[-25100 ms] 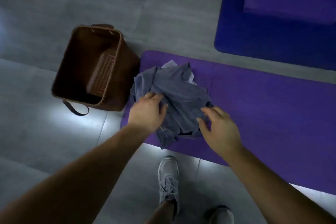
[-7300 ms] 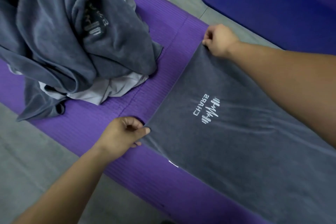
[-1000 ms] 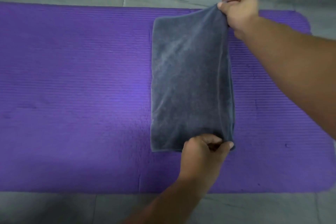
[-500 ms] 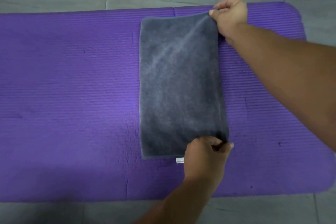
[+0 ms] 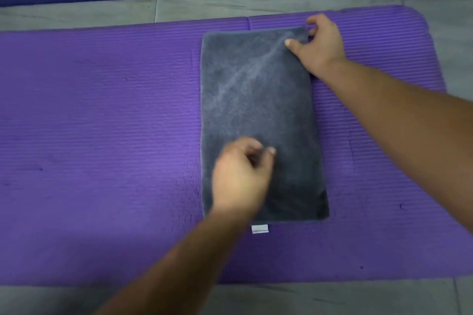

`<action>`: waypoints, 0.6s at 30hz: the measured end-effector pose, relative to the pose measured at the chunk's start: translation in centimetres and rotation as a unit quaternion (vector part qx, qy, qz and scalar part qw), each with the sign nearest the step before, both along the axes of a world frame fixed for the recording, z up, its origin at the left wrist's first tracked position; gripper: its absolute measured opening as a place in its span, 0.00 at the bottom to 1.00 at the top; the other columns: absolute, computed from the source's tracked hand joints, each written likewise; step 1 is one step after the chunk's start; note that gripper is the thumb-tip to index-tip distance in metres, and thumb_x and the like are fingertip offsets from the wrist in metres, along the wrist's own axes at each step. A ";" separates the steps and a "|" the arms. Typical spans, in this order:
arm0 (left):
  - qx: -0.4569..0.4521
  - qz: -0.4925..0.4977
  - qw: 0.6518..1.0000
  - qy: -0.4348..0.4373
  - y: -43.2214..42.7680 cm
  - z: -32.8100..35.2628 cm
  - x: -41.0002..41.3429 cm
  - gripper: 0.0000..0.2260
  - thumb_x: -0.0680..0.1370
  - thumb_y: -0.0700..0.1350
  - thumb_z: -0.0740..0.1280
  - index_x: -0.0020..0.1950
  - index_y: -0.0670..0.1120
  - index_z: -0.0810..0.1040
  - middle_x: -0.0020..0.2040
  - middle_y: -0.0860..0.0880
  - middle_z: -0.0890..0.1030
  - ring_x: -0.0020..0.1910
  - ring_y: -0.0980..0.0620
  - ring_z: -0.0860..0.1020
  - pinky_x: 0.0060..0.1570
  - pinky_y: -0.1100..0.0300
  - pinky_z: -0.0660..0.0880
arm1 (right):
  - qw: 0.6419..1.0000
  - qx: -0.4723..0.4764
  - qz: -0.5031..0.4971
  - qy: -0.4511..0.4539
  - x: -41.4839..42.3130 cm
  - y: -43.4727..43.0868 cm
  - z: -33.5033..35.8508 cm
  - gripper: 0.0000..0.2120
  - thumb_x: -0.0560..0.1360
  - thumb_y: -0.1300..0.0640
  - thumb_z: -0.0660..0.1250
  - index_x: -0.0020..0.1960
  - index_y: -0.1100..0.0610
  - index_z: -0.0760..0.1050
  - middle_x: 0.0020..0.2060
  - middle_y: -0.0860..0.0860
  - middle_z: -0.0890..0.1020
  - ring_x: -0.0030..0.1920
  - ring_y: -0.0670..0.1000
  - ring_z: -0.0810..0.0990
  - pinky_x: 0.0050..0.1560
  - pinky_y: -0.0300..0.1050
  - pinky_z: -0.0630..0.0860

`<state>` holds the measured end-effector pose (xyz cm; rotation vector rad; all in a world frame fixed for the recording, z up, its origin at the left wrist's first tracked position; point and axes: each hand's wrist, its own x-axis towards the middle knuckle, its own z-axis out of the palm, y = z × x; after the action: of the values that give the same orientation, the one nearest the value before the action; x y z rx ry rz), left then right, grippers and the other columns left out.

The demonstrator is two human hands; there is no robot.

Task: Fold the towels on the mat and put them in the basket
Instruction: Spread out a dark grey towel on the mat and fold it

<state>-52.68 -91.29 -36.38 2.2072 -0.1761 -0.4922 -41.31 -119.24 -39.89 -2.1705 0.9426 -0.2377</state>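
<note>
Mat (image 5: pixel 102 110): purple; the towel is carried on its right part.
Towel (image 5: pixel 256 100): laid flat, folded, long axis run from near to far.
Right hand (image 5: pixel 320 46): far right corner is pinched.
Left hand (image 5: pixel 240 179): blurred, loosely curled, nothing held; the near half is covered.
</note>
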 end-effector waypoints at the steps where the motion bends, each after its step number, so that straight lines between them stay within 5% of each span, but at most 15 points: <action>1: 0.021 0.016 0.999 -0.028 0.7 -0.1 2.1 0.08 0.76 0.52 0.74 0.48 0.52 0.78 0.49 0.50 0.81 0.48 0.50 0.81 0.55 0.52 0.78 | 1.000 -0.012 0.001 0.004 -0.9 0.5 0.3 0.32 0.70 0.45 0.77 0.69 0.54 0.71 0.61 0.54 0.77 0.56 0.49 0.78 0.61 0.38 0.72; 4: 0.128 0.045 0.991 -0.019 2.7 -1.1 7.4 0.19 0.74 0.53 0.75 0.60 0.48 0.76 0.57 0.45 0.76 0.57 0.43 0.78 0.62 0.51 0.74 | 0.999 -0.002 -0.027 0.030 -4.2 2.3 0.6 0.31 0.71 0.43 0.76 0.68 0.56 0.71 0.57 0.54 0.79 0.56 0.51 0.78 0.59 0.41 0.71; 8: 0.145 0.048 0.987 0.049 3.7 -2.3 10.4 0.21 0.73 0.56 0.76 0.59 0.48 0.75 0.55 0.45 0.81 0.55 0.43 0.80 0.58 0.52 0.77 | 0.995 0.039 -0.040 0.085 -8.4 4.5 0.6 0.25 0.73 0.43 0.75 0.61 0.58 0.76 0.47 0.53 0.82 0.53 0.55 0.82 0.60 0.50 0.76; 11: 0.086 0.074 0.991 0.073 3.2 -2.5 11.4 0.18 0.72 0.57 0.77 0.54 0.48 0.78 0.48 0.49 0.84 0.50 0.47 0.83 0.55 0.51 0.79 | 0.991 0.078 -0.053 0.094 -10.3 5.7 0.3 0.15 0.73 0.44 0.74 0.47 0.55 0.78 0.40 0.49 0.82 0.47 0.53 0.83 0.54 0.50 0.78; 13: 0.077 0.083 0.991 0.073 3.1 -2.7 12.0 0.18 0.71 0.59 0.77 0.49 0.47 0.81 0.45 0.50 0.85 0.47 0.49 0.84 0.52 0.51 0.80 | 0.991 0.082 -0.060 0.086 -10.8 6.1 -0.1 0.18 0.74 0.43 0.73 0.43 0.59 0.79 0.37 0.49 0.84 0.44 0.54 0.84 0.47 0.48 0.79; 18: 0.067 0.039 0.994 0.075 3.7 -3.3 13.2 0.13 0.74 0.52 0.76 0.35 0.46 0.80 0.38 0.49 0.86 0.40 0.49 0.85 0.43 0.54 0.81 | 0.995 0.048 -0.060 0.064 -10.4 8.5 -0.1 0.16 0.76 0.46 0.71 0.53 0.57 0.77 0.43 0.49 0.82 0.46 0.52 0.81 0.46 0.44 0.72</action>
<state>-39.46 -87.60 -39.70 2.2866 0.0234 -0.6388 -51.69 -110.74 -39.96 -2.0620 1.1353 -0.1096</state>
